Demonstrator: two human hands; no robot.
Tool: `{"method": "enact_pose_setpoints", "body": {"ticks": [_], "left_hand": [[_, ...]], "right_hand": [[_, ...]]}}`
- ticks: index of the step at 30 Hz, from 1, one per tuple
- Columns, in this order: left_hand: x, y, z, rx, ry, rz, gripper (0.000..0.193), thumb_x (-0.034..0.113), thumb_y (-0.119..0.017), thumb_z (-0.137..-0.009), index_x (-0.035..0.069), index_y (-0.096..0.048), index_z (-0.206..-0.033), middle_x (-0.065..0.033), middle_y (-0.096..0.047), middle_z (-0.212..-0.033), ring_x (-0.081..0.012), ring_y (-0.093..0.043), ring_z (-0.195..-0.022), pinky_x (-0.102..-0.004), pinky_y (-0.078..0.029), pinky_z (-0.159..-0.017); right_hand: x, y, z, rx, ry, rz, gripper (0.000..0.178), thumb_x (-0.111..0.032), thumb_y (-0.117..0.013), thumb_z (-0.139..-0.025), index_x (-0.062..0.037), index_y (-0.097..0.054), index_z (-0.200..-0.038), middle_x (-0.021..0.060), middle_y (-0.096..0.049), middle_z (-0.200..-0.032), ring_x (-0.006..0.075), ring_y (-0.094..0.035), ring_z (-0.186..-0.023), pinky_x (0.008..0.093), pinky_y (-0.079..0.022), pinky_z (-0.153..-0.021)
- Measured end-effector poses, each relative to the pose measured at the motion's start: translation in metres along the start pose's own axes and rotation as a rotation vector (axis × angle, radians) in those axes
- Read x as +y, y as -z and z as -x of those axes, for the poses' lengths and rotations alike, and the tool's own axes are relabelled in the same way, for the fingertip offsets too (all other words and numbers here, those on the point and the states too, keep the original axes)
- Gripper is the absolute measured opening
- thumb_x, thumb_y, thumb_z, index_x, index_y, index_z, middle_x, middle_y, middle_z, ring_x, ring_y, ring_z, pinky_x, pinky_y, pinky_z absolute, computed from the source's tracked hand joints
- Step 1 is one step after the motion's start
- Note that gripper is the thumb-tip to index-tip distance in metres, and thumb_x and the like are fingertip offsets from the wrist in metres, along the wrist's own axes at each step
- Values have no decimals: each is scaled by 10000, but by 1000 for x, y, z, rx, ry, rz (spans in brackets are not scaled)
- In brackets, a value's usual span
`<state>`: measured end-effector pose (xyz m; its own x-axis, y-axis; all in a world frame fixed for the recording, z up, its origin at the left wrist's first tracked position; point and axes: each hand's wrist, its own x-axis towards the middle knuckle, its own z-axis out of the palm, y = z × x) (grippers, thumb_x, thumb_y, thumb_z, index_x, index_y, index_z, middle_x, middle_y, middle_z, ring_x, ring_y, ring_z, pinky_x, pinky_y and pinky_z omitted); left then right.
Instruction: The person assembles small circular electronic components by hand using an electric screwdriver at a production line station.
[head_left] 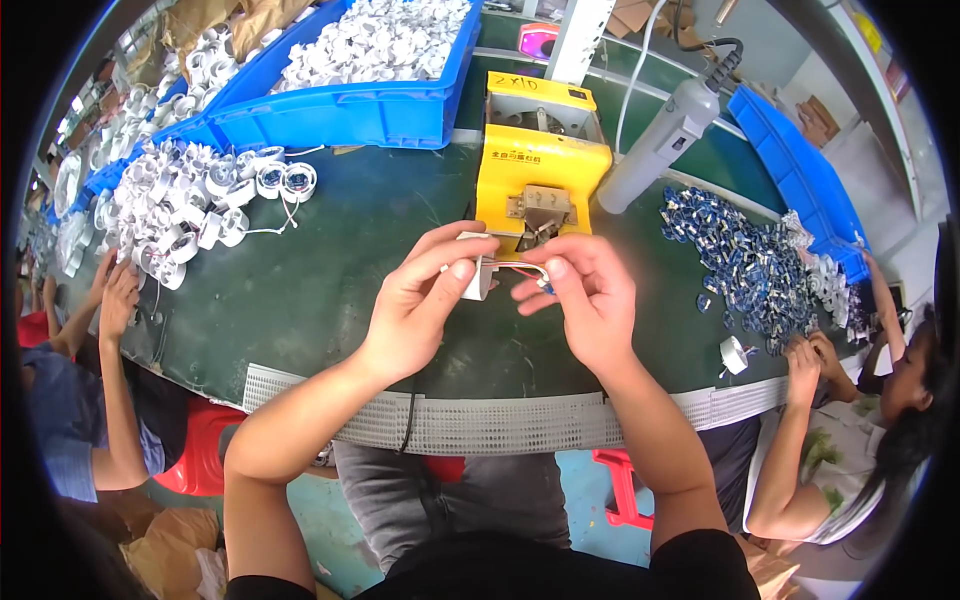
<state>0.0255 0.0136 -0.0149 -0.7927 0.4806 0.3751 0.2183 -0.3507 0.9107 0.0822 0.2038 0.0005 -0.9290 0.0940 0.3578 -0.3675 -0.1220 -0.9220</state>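
My left hand is closed around a small white plastic housing, held over the table just in front of a yellow bench machine. Thin red, white and dark wires run out of the housing toward the right. Their far end is pinched in my right hand, where a small blue piece shows below the thumb. Behind my fingers is the machine's metal press head, which they partly overlap.
White housings with wires are heaped at the left; small blue circuit boards lie piled at the right. A blue bin of white parts stands behind. One white housing lies near the front edge. Co-workers' hands work at both sides.
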Motion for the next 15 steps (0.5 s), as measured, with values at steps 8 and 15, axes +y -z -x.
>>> {"method": "enact_pose_setpoints", "body": {"ticks": [8,15], "left_hand": [[7,-6,3,4,-79,-38,266,108,-464,-1013,22,-610,-1219,-142,-447,-1357,-195,-533,-1176,-318,-450,-965],[1,-1,4,-11,-170,-99,279,98,-456,-1012,17,-587,-1244,-153,-455,-1376,-204,-498,-1218,-325,-409,-1007]], "right_hand": [[0,6,-4,-47,109,267,290,76,-710,-789,26,-644,-1067,128,-611,-1172,186,-666,-950,283,-591,-789],[-9,5,-9,-46,568,804,227,-29,-711,-809,-28,-707,-1036,148,-596,-1165,229,-644,-861,307,-531,-764]]}}
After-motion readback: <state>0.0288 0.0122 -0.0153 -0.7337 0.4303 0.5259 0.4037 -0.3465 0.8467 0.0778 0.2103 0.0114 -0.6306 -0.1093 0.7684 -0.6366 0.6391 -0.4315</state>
